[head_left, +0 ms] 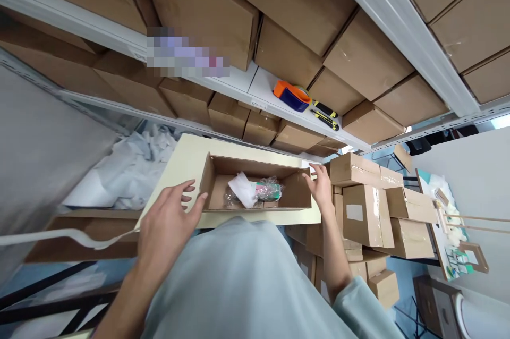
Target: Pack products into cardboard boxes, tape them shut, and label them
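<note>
An open cardboard box (255,167) stands on the pale yellow tabletop (191,154) in front of me. In it lie a crumpled white sheet (243,189) and a clear plastic-wrapped item (270,191) with green and pink parts, its kind unclear. My left hand (169,217) is at the box's left end, fingers apart and holding nothing. At the opposite end my right hand (320,186) has its fingers spread close to the right wall. Whether either hand touches the cardboard is hard to tell.
Shelves of cardboard boxes (295,52) rise behind the table. An orange and blue tape dispenser (292,96) and yellow-black utility knives (324,118) lie on a shelf. Taped boxes (364,214) are stacked to the right. White crumpled material (119,169) fills the left side.
</note>
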{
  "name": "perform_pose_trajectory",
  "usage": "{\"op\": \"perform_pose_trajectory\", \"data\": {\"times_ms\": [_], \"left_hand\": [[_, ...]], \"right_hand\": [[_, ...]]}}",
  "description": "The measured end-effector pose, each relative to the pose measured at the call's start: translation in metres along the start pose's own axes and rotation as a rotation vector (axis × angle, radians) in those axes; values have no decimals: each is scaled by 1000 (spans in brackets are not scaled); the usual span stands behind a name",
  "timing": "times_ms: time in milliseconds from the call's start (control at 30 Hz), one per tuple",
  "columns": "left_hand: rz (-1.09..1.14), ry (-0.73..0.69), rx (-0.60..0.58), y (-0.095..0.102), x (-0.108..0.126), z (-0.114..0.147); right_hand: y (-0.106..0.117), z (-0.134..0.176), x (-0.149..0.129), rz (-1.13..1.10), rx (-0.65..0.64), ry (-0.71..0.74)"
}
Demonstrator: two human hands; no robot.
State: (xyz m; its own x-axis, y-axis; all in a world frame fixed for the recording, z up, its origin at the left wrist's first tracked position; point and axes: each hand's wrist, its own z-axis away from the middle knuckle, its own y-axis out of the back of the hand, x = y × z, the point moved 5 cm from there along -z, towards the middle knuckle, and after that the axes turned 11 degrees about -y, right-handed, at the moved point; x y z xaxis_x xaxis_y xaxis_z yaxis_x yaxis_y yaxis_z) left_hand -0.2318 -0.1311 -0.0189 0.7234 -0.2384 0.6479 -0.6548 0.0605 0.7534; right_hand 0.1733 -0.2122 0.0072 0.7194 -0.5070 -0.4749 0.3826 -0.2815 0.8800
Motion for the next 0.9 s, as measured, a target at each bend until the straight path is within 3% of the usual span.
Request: {"op": "perform_pose_trajectory", "data": {"times_ms": [133,267,433,600,767,900], "left_hand": [[118,-74,30,0,-1,7],[159,-120,13,3,-2,9],[171,-161,-196,-12,0,5],[171,-209,-412,-36,-1,2],[120,63,-358,-36,-47,-14],[220,253,-401,-56,-80,-34]], "right_hand": [[-6,-35,-16,13,-120,24],[-11,-58,-13,-96,-204,-100],[-32,-61,-4,-390,-363,-268],[-49,-37,8,-531,-561,-368],[-23,-14,51,-520,-488,-429],[-33,6,76,-477,-676,-554]]}}
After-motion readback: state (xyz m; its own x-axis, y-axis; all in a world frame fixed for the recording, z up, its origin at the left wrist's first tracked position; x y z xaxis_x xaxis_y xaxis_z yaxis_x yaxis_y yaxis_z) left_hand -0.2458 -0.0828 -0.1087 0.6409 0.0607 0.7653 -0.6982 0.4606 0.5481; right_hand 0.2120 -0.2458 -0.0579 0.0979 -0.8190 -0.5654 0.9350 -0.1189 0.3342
